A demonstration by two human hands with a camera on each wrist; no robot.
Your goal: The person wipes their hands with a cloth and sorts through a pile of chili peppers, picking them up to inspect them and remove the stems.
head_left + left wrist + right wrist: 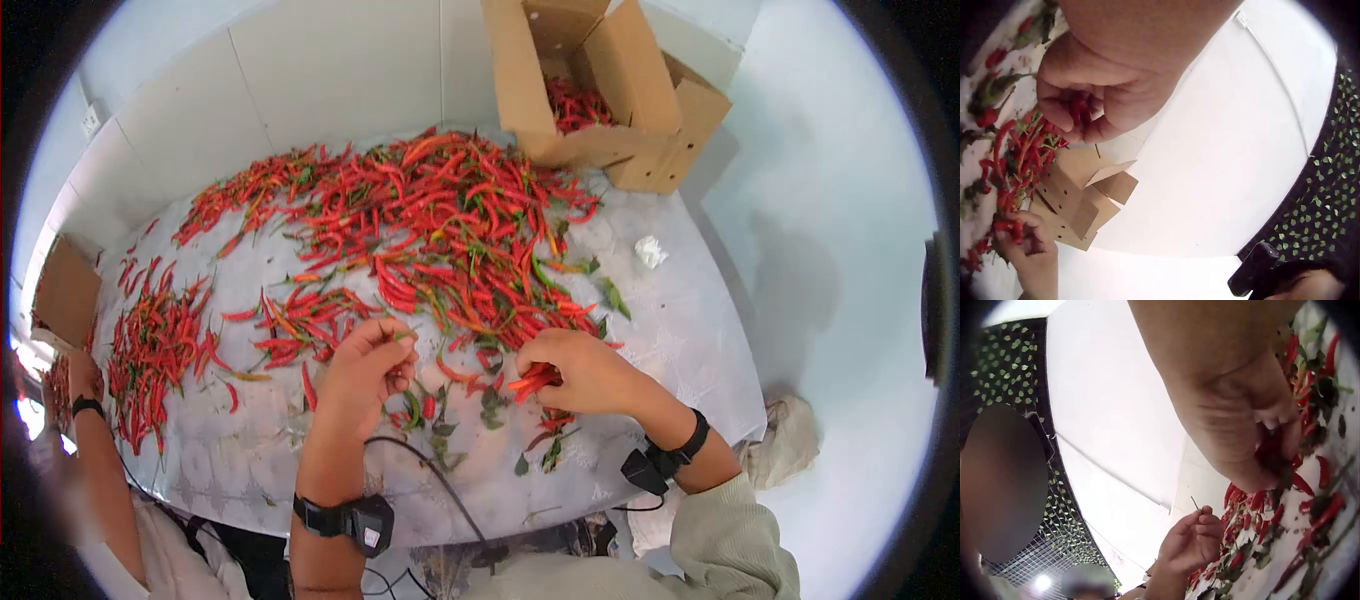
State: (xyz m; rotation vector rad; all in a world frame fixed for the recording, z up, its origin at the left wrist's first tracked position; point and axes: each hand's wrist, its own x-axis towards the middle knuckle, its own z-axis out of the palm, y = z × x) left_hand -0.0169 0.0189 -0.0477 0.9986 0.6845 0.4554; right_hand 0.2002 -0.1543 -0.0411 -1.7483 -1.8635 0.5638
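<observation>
My left hand (362, 375) is raised over the near part of the table, thumb and fingertips pinching a chili pepper by its stem end. The red of that chili pepper (1080, 109) shows inside the curled fingers in the left wrist view, and a thin stem (1195, 502) pokes out above the fingertips in the right wrist view. To the right, my right hand (590, 370) grips several red chili peppers (535, 381), their ends sticking out past the thumb. Beneath both hands lie loose chili peppers and green leaves (490, 408).
A large heap of red chili peppers (440, 200) covers the back of the table (690, 340); a smaller pile (155, 350) lies left. Cardboard boxes (650, 100) stand at the back right, one holding chilies. Another person's hand (84, 378) is by a box (68, 290) at left.
</observation>
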